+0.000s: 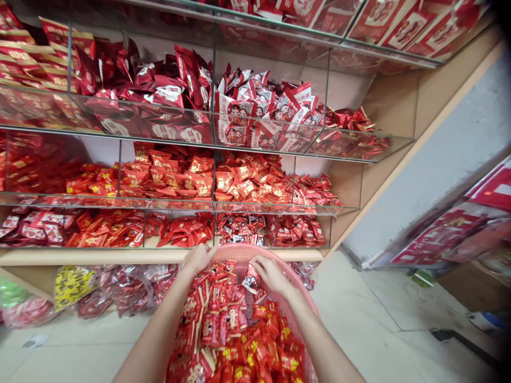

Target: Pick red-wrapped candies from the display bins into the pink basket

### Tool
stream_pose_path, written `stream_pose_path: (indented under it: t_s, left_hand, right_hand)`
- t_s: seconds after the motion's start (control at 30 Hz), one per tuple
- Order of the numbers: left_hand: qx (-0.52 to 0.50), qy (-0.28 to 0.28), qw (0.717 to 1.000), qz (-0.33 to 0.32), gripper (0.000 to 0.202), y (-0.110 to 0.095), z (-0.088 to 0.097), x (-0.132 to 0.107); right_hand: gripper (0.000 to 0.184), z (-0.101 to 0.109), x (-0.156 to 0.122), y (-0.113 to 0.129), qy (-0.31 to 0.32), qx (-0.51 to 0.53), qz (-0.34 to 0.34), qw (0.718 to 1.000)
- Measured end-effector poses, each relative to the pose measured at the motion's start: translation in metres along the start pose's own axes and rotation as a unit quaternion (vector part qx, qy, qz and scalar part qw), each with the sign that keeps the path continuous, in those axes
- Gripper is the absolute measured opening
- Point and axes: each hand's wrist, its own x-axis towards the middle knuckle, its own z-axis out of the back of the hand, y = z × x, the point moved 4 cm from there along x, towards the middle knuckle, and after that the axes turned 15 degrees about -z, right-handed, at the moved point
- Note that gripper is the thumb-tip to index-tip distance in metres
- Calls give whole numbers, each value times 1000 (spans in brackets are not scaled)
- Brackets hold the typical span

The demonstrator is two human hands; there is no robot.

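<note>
A pink plastic basket (pixel 297 276) full of small wrapped packets is in front of me, its far rim against the lowest shelf. My left hand (pixel 198 259) is closed on the basket's far left rim. Inside the far right part, my right hand (pixel 269 272) has its fingers curled on a small red-and-white candy packet (pixel 250 280). Nearer to me lie red packets with yellow print (pixel 275 340). On the left side of the basket are flat red packets (pixel 215 319) with pale edges. My right fingertips are partly hidden.
Glass-fronted shelves hold red packets (pixel 167 175) sorted by dividers. Clear bags of packets (pixel 123 290) and a yellow bag (pixel 74 284) lie under the lowest shelf (pixel 99 257). A cardboard box (pixel 475 287) and red printed packages (pixel 443 234) are at the right wall.
</note>
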Motion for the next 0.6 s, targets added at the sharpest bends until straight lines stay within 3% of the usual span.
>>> stream_pose_path:
  t_s: [0.17,0.33,0.43,0.6]
  left_hand:
    - [4,-1,1000,-5,69,-1,1,1]
    - [5,5,1000,-3,70,-4,3,0]
    - [6,3,1000,0,69,-4,3,0]
    - [-4,-5,1000,3,70,-2,1,0]
  right_hand:
    - [22,-20,-1,-13,43,-107,-4,993]
    - [21,-32,1,-24,63,-118,-10,991]
    - [22,-24,2,-14,3,-87,-12,996]
    - [28,6,21,19,-129,-13,30,991]
